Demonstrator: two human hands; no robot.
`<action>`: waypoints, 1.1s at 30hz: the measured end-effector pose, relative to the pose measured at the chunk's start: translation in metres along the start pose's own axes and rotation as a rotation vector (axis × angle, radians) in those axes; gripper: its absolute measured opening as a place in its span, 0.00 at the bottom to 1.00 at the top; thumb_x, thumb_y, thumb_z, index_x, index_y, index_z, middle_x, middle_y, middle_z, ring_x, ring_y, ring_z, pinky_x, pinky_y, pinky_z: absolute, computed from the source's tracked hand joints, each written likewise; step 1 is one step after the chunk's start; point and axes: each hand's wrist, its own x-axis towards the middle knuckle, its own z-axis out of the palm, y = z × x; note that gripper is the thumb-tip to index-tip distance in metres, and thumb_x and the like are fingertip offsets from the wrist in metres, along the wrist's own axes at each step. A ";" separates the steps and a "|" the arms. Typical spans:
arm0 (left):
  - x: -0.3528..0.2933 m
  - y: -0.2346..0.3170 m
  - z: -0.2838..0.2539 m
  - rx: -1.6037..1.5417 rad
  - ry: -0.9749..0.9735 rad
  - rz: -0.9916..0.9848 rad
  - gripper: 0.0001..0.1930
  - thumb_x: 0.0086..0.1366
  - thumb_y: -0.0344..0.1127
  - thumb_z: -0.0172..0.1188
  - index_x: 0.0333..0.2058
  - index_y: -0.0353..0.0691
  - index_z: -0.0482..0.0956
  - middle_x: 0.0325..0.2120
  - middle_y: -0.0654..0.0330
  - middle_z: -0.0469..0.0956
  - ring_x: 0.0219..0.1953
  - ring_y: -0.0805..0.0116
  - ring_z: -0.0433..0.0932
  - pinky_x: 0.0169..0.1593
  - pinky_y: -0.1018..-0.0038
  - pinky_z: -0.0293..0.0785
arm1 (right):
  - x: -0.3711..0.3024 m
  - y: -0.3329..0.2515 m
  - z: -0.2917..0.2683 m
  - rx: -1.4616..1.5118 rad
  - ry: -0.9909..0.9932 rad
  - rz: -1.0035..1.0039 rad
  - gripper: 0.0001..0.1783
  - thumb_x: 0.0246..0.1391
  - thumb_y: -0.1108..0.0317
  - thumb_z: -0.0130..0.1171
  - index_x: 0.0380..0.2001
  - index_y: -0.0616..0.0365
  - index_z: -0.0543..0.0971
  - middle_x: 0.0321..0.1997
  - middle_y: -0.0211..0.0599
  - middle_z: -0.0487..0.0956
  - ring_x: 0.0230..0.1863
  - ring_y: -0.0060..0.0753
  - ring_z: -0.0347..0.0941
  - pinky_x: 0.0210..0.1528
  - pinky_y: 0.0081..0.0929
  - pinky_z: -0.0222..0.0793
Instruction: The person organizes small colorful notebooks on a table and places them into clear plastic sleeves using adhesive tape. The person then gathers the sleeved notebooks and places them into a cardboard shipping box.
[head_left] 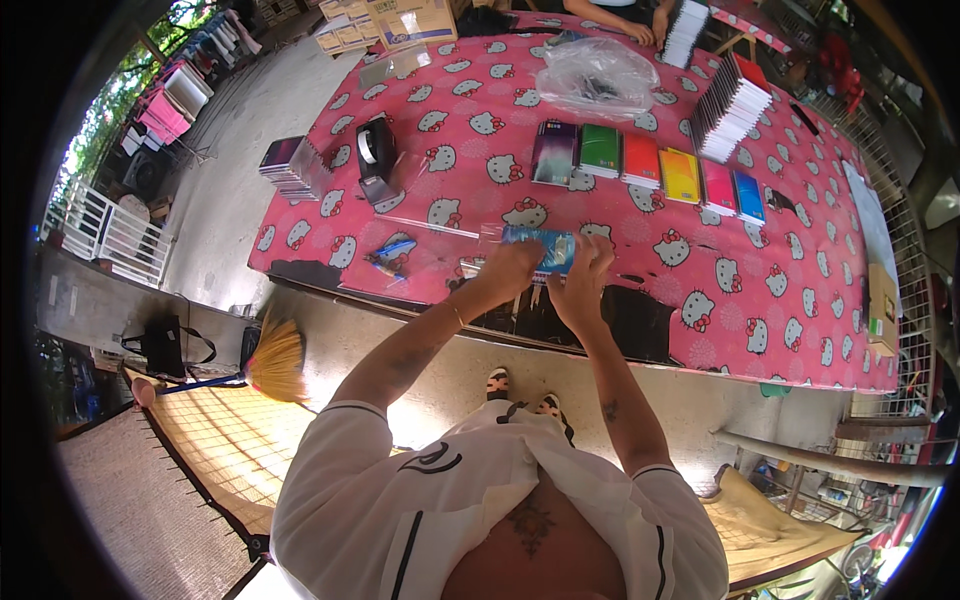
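Observation:
At the near edge of the table lies a blue notebook (560,250), which seems to have clear plastic about it. My left hand (512,268) pinches at its left part, fingers bent over the cover. Around its right end my right hand (584,278) curls, thumb and fingers closed on it. My palms hide part of the notebook. Further left on the cloth are blue scissors or a cutter (392,252), too unclear to name. A black tape dispenser (377,160) stands beyond them, beside clear plastic sheets (425,195).
Beyond my hands runs a row of notebook stacks: purple (553,155), green (599,150), red (641,160), yellow (680,176), pink (718,187) and blue (748,195). A taller stack (730,110) stands behind. Another pile (290,165) is at left. A person's hand (638,33) rests across the table.

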 end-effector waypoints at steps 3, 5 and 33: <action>-0.007 0.000 0.009 0.119 -0.019 0.073 0.17 0.60 0.27 0.59 0.49 0.32 0.76 0.50 0.49 0.78 0.54 0.51 0.76 0.54 0.59 0.75 | 0.002 0.001 -0.010 -0.481 -0.178 -0.362 0.30 0.47 0.68 0.64 0.56 0.57 0.71 0.55 0.42 0.69 0.59 0.43 0.66 0.66 0.46 0.55; -0.006 0.005 0.009 0.059 0.048 0.139 0.18 0.60 0.27 0.58 0.50 0.33 0.77 0.49 0.48 0.78 0.54 0.50 0.76 0.54 0.59 0.75 | 0.001 0.024 -0.006 -0.592 -0.234 -0.460 0.28 0.47 0.63 0.66 0.54 0.56 0.74 0.52 0.36 0.73 0.54 0.37 0.71 0.66 0.43 0.57; -0.015 -0.271 -0.094 -0.996 1.130 -0.754 0.08 0.60 0.29 0.64 0.38 0.34 0.82 0.29 0.62 0.82 0.27 0.73 0.76 0.34 0.75 0.72 | -0.009 0.010 -0.007 -0.694 -0.217 -0.402 0.21 0.58 0.58 0.60 0.52 0.53 0.79 0.47 0.32 0.76 0.45 0.39 0.74 0.55 0.44 0.63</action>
